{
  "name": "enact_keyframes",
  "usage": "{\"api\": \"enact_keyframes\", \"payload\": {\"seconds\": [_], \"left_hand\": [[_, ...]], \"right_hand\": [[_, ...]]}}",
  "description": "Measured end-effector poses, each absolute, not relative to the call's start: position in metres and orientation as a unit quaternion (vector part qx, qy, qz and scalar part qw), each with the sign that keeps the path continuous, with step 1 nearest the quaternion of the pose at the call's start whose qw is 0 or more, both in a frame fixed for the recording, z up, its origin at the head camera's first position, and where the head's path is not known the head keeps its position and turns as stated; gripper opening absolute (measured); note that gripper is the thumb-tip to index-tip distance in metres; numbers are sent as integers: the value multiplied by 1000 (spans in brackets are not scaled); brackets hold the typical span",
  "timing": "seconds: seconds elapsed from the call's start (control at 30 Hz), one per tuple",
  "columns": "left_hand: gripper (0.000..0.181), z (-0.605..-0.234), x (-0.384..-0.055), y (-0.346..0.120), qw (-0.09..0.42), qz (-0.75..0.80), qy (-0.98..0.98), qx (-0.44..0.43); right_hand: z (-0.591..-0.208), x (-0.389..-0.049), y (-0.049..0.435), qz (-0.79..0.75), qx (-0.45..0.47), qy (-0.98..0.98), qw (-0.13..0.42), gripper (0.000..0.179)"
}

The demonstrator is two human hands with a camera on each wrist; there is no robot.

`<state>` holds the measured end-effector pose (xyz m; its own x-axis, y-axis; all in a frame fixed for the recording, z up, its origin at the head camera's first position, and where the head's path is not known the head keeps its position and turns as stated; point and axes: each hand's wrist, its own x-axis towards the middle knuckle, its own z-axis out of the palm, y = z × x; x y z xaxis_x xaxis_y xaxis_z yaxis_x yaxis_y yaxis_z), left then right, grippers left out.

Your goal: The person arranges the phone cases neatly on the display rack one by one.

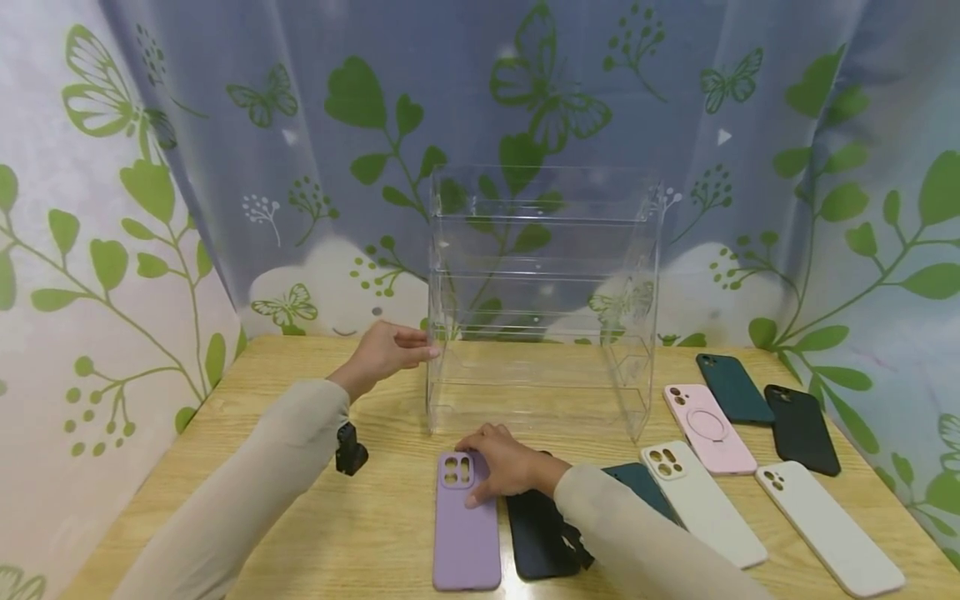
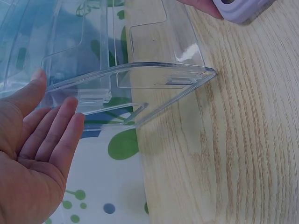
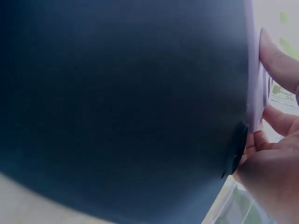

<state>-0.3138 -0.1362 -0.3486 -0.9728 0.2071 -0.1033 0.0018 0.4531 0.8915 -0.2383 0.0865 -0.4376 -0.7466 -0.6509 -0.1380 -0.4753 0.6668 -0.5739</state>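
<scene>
The right hand (image 1: 501, 462) pinches the purple phone case (image 1: 467, 542) near its upper corner, though whether it is lifted is hard to tell; the left hand (image 1: 384, 352), fingers loosely extended, is at the clear rack's (image 1: 540, 218) side. The wood-grain tabletop (image 1: 382, 517) carries other phone cases (image 1: 708, 512) rightward, before a leaf-and-butterfly curtain (image 1: 300, 167).

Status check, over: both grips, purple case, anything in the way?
Left grip at rack, fingers extended. Right grip holding purple case near its camera end. Black case close on its right, partly hidden by right sleeve.
</scene>
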Motion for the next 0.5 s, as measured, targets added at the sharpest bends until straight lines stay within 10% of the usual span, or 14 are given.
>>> {"api": "enact_keyframes", "payload": {"seconds": [0.5], "left_hand": [[52, -348, -311, -136, 97, 527, 842, 60]], "right_hand": [[-435, -239, 88, -302, -299, 887, 181, 61]]}}
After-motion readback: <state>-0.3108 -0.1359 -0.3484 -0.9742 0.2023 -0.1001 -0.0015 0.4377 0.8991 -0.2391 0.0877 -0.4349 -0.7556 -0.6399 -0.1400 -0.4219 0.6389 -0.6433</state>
